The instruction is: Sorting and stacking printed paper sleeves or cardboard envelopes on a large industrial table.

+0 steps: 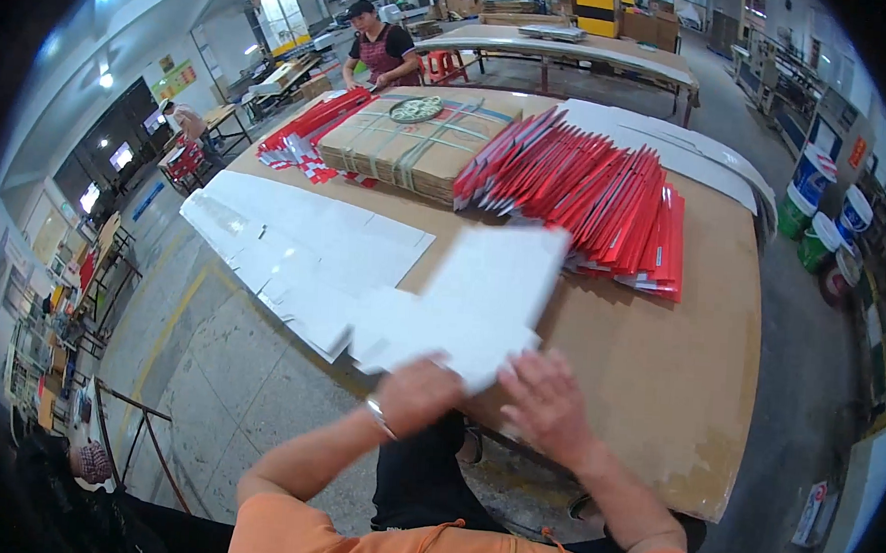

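Head: hands [487,394] (both closed) on white card [482,299]

The person wears a short-sleeved orange top whose fabric fills the lower edge of the view, the sleeves ending at the upper arms so that both forearms are bare. At the neckline two thin orange drawcords hang down, and a short zip or placket runs down the middle of the chest. Below the top, dark, nearly black trousers or an apron cover the lap. A slim silver-coloured metal bracelet [379,417] circles the wrist of the left hand [419,393]. The right hand [546,404] is bare, with no ring, watch or glove visible; both hands are blurred.
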Available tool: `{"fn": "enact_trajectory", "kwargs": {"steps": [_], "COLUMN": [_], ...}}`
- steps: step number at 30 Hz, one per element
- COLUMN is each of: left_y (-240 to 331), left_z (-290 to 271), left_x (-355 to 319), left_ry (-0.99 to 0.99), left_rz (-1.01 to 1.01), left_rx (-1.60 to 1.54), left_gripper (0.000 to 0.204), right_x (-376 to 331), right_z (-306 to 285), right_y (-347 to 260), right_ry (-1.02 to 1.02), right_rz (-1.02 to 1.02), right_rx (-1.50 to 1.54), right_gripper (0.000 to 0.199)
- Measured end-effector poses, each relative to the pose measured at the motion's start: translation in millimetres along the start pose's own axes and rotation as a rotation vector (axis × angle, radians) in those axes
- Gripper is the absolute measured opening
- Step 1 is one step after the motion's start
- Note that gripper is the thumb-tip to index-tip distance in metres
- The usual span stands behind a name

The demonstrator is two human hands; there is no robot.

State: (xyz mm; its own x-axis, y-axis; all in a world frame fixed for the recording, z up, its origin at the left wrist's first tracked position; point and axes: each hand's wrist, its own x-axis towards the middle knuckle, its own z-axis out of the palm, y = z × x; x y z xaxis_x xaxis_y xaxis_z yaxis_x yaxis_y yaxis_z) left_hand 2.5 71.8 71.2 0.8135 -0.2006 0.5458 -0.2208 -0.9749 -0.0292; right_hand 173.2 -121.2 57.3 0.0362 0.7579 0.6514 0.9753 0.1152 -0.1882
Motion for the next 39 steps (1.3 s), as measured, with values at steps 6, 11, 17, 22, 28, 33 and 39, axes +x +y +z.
{"fn": "enact_trajectory", "kwargs": {"steps": [6, 11, 17, 22, 28, 33, 39], "left_y": [62.3, 12.5, 36.7, 76.2, 108.0, 125.3, 147.5], "left_z": [14.4, 80.4, 114.0, 140.0, 152.0, 188.8, 192.4], "left_x": [-0.1, -52.2, -17.3, -2.6, 1.5, 23.6, 40.9], "left_ry": [-0.461, -0.573, -0.391, -0.190, -0.330, -0.138, -0.198], "left_rz": [-0.176, -0.071, -0.166, -0.679, -0.043, -0.460, -0.259], "left_rx": [-0.349, -0.053, -0.839, -0.502, -0.612, -0.819, -0.335], "left_gripper": [0.092, 0.078, 0.031, 0.036, 0.047, 0.035, 0.044], "right_x": [-97.5, -181.9, -237.9, -265.7, -252.2, -249.4, -280.3], "right_z": [-18.9, -106.3, -133.3, -109.9, -100.1, -89.7, -66.0], "right_y": [-4.0, 1.6, -31.0, -52.9, -49.6, -40.2, -49.2], "right_ry": [-0.093, 0.116, 0.217, 0.169, 0.294, 0.384, 1.011], "right_rz": [0.401, 0.820, 0.994, 0.940, 1.216, 1.381, 1.449], "right_rx": [0.304, 0.576, 0.255, -0.142, -0.098, 0.096, 0.191], "right_gripper": [0.026, 0.022, 0.019, 0.026, 0.074, 0.075, 0.072]}}
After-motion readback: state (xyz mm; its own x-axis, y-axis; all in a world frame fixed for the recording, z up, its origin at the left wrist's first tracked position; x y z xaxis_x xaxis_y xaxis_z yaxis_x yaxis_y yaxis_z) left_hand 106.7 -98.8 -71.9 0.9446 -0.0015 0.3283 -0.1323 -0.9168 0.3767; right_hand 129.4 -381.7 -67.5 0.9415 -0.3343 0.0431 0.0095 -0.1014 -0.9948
